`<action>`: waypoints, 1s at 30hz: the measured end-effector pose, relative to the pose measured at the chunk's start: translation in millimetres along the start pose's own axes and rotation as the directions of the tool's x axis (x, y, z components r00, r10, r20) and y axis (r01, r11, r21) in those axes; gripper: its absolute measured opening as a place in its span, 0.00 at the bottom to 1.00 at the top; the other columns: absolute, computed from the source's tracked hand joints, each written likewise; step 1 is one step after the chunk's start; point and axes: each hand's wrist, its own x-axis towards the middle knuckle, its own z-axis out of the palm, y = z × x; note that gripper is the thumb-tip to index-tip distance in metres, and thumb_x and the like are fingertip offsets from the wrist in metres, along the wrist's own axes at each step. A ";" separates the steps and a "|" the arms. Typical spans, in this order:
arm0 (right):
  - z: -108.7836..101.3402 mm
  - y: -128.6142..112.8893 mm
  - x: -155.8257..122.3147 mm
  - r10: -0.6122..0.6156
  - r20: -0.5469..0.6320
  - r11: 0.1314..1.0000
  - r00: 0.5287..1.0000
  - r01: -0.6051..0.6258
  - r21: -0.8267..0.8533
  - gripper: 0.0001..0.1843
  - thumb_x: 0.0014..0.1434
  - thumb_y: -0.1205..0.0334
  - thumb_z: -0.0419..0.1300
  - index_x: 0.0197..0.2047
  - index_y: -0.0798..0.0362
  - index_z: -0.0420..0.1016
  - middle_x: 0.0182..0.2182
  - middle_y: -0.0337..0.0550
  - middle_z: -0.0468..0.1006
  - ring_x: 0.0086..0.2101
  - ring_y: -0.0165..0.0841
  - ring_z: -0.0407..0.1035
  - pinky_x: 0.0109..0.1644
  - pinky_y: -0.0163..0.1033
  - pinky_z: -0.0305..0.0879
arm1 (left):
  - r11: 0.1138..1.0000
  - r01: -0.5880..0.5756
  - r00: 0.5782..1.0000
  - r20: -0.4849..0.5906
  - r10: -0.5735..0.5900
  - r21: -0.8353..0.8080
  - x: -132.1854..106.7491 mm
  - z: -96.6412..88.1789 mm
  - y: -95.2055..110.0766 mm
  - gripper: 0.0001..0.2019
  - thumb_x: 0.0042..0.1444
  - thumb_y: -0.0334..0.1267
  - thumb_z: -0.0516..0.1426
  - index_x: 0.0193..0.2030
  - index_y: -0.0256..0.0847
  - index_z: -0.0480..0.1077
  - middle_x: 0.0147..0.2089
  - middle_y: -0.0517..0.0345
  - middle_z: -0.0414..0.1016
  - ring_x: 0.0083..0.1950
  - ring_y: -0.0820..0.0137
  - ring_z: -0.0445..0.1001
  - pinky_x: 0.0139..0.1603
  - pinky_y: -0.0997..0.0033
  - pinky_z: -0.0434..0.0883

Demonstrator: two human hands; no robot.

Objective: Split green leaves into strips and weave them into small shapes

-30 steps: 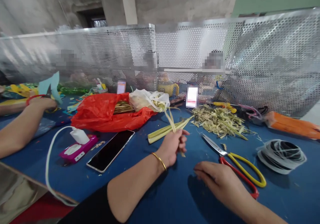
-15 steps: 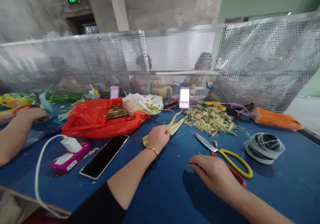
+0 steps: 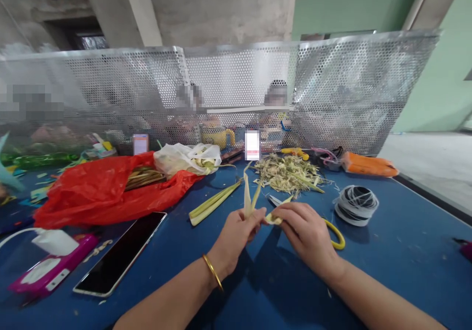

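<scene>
My left hand (image 3: 243, 226) pinches a pale yellow-green dried leaf strip (image 3: 247, 197), whose two ends stick up above the fingers. Close beside it, my right hand (image 3: 304, 231) is closed on a pale piece of the same kind of leaf (image 3: 273, 219); whether the two pieces are joined I cannot tell. Another folded leaf bundle (image 3: 214, 203) lies on the blue table left of my hands. Scissors (image 3: 336, 235) with a yellow handle lie partly hidden behind my right hand. Farther back is a heap of leaf scraps (image 3: 289, 172).
On the left are a red plastic bag (image 3: 88, 187) with dry stalks, a white bag (image 3: 184, 159), a dark phone (image 3: 121, 254) and a magenta power strip (image 3: 55, 266). A spool of clear cord (image 3: 356, 205) and an orange packet (image 3: 369, 165) sit right. A perforated metal screen (image 3: 236, 74) stands behind.
My left hand has left the leaf bundle on the table and moved right with a strip. My right hand has come up beside it and taken hold of leaf. The view has turned right.
</scene>
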 end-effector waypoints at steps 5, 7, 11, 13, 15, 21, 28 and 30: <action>-35.5 -16.4 -2.5 0.068 -0.260 0.980 0.963 -0.016 0.196 0.10 0.59 0.71 0.55 0.42 0.47 0.70 0.37 0.45 0.80 0.39 0.39 0.74 0.45 0.48 0.68 | 0.980 -0.048 0.994 -0.108 0.027 -0.194 5.3 -5.5 3.5 0.18 0.45 0.49 0.63 0.36 0.36 0.74 0.26 0.65 0.62 0.17 0.86 0.46 0.17 0.77 0.43; -44.6 -27.0 -3.5 0.212 -0.343 0.916 0.915 -0.064 0.396 0.09 0.58 0.69 0.57 0.40 0.46 0.70 0.36 0.45 0.80 0.39 0.41 0.74 0.42 0.49 0.70 | 0.977 -0.063 0.990 -0.133 0.036 -0.205 5.0 -5.2 5.5 0.18 0.45 0.47 0.64 0.38 0.36 0.75 0.29 0.61 0.68 0.17 0.86 0.47 0.17 0.77 0.43; -37.5 -35.0 1.7 0.601 -0.052 0.533 0.798 -0.351 0.770 0.06 0.56 0.60 0.63 0.37 0.49 0.74 0.29 0.43 0.79 0.29 0.36 0.73 0.33 0.40 0.71 | 0.975 -0.098 0.995 -0.025 0.094 -0.197 -0.5 -1.8 8.2 0.18 0.50 0.49 0.61 0.40 0.35 0.76 0.35 0.54 0.74 0.18 0.86 0.49 0.17 0.77 0.43; -25.3 -31.3 5.7 0.654 0.206 0.295 0.728 -0.495 0.817 0.10 0.54 0.55 0.65 0.37 0.52 0.74 0.28 0.42 0.78 0.27 0.34 0.71 0.32 0.39 0.70 | 0.975 -0.114 0.987 0.088 0.132 -0.189 -4.1 0.0 8.3 0.19 0.52 0.50 0.59 0.41 0.35 0.76 0.35 0.54 0.74 0.18 0.85 0.49 0.17 0.77 0.44; -13.1 -26.0 7.7 0.656 0.350 0.155 0.669 -0.573 0.804 0.13 0.52 0.53 0.66 0.35 0.53 0.73 0.25 0.40 0.75 0.26 0.32 0.69 0.31 0.37 0.68 | 0.980 -0.116 0.974 0.176 0.144 -0.164 -7.1 1.8 8.0 0.19 0.52 0.50 0.60 0.41 0.34 0.75 0.30 0.57 0.72 0.18 0.84 0.50 0.17 0.77 0.46; 3.8 -19.3 5.7 0.636 0.399 0.175 0.661 -0.627 0.759 0.16 0.48 0.50 0.68 0.29 0.52 0.70 0.20 0.34 0.66 0.24 0.29 0.63 0.28 0.33 0.61 | 0.989 -0.007 0.975 0.218 0.040 -0.149 -9.9 7.8 8.6 0.16 0.46 0.43 0.64 0.38 0.34 0.71 0.23 0.67 0.61 0.18 0.83 0.52 0.17 0.78 0.49; 5.4 -16.1 3.7 0.653 0.429 0.237 0.625 -0.706 0.668 0.19 0.46 0.47 0.68 0.31 0.53 0.71 0.22 0.34 0.68 0.21 0.25 0.57 0.22 0.31 0.54 | 0.973 0.086 0.976 0.214 -0.039 -0.216 -7.7 9.4 3.6 0.14 0.45 0.40 0.64 0.35 0.37 0.66 0.21 0.71 0.58 0.17 0.84 0.48 0.17 0.78 0.44; 5.3 -15.0 3.2 0.650 0.455 0.216 0.609 -0.722 0.658 0.19 0.45 0.48 0.68 0.31 0.54 0.72 0.22 0.34 0.68 0.21 0.25 0.57 0.22 0.31 0.52 | 0.971 0.104 0.975 0.215 -0.057 -0.216 -6.4 8.9 1.8 0.13 0.44 0.39 0.64 0.33 0.38 0.65 0.20 0.71 0.56 0.17 0.84 0.47 0.18 0.78 0.43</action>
